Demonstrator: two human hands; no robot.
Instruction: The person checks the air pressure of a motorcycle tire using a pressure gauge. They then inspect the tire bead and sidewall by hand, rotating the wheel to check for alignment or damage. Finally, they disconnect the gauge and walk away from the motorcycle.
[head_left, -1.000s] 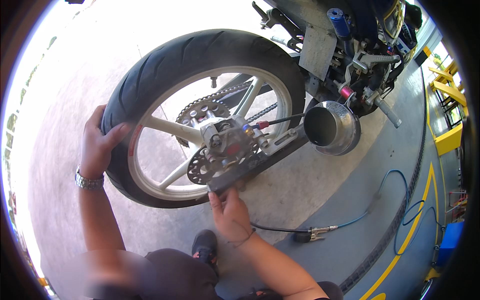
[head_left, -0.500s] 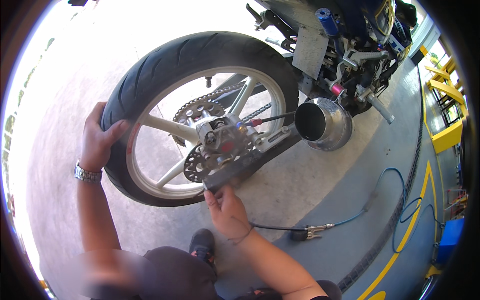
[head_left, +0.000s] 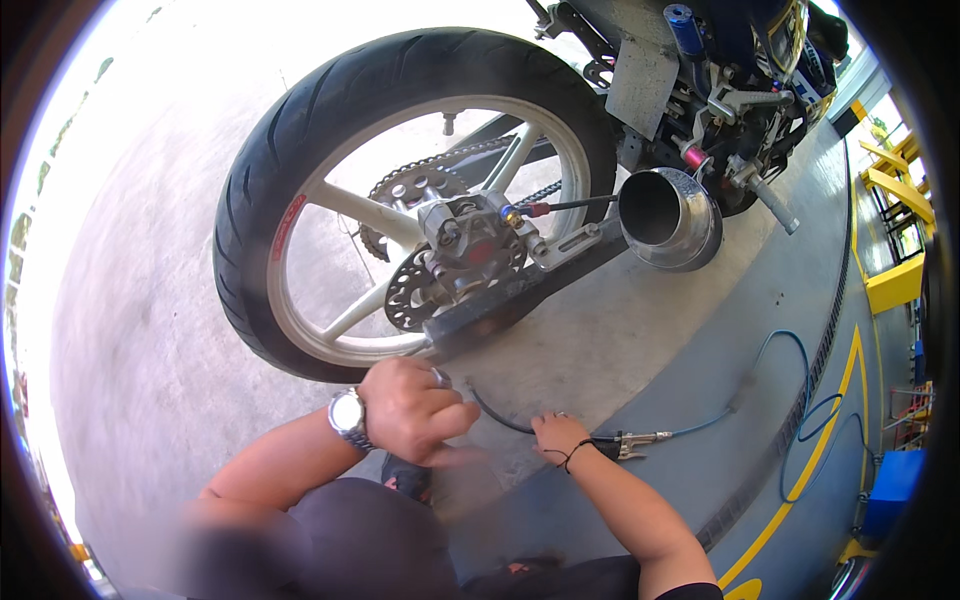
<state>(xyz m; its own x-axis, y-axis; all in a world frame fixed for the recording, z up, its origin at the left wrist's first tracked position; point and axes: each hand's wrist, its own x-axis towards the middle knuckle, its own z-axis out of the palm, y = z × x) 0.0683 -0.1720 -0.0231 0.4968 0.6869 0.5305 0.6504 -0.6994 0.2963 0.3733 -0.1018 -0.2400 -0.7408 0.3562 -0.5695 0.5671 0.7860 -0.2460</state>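
The motorcycle's rear wheel (head_left: 372, 308), with a black tyre (head_left: 243, 235) and white spokes, stands in front of me. My left hand (head_left: 410, 408) is curled closed below the tyre's near edge, apart from it, with a watch on the wrist. Whatever it may hold is hidden, and its thumb side is blurred. Further right, my right hand (head_left: 562, 437) is closed over the black hose (head_left: 500, 418) of an air inflator. The inflator's metal trigger fitting (head_left: 632, 441) lies beside that wrist, joined to a blue air line (head_left: 702, 428). The hose's free end reaches toward my left hand.
A silver exhaust (head_left: 700, 225) juts out right of the wheel, above the swingarm (head_left: 490, 318). The blue line loops across the floor to a blue box (head_left: 900, 488). A dark floor grate (head_left: 745, 510) and a yellow line (head_left: 800, 478) run along the right.
My left hand has left the tyre and moved right and down, closing. My right hand has moved from the lower rim to the hose at the right. The view has shifted slightly.
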